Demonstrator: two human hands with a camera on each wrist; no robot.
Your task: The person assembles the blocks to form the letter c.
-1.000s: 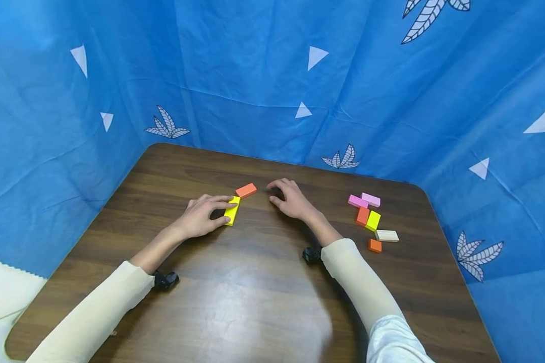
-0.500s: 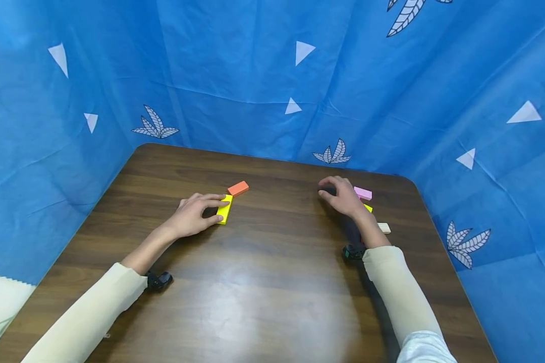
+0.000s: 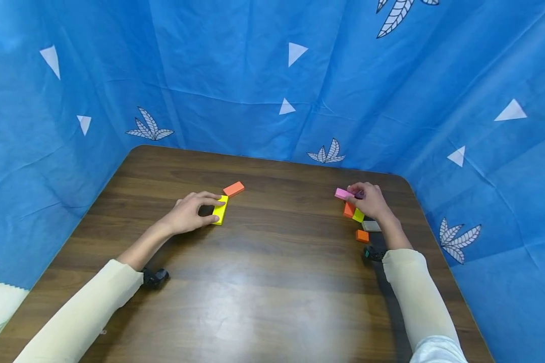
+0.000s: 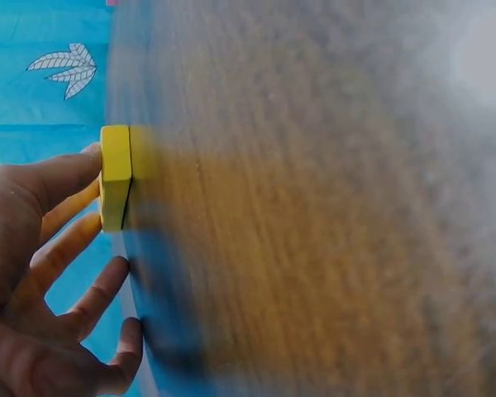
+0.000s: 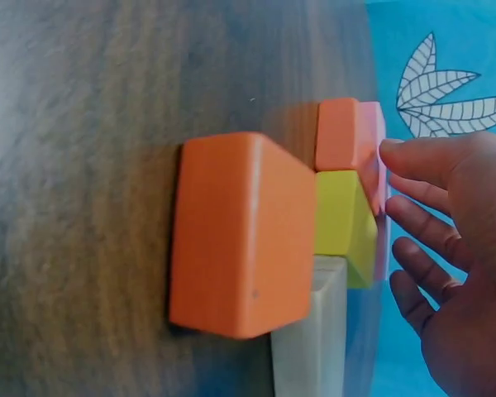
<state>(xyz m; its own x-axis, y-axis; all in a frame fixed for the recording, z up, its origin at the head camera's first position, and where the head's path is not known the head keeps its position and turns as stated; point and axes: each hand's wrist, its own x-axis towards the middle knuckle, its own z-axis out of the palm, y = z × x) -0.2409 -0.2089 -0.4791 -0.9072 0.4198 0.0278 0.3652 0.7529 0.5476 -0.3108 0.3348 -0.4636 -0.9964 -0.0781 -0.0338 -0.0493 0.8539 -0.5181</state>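
My left hand holds a yellow block lying on the table, thumb at its near end and fingers at the far end. In the left wrist view the thumb and a fingertip touch the yellow block, the other fingers spread. An orange-red block lies just beyond its far end. On the right, my right hand has thumb and fingers around one end of a pink block. A lilac block is mostly hidden under that hand. In the right wrist view the thumb meets the pink block.
Near the right hand lie a red-orange block, a yellow-green block, a pale wooden block and a small orange block. The brown table has a blue curtain behind it.
My right hand has moved right across the table from the middle to the pink block. The left hand stays at the yellow block. The head view has shifted slightly.
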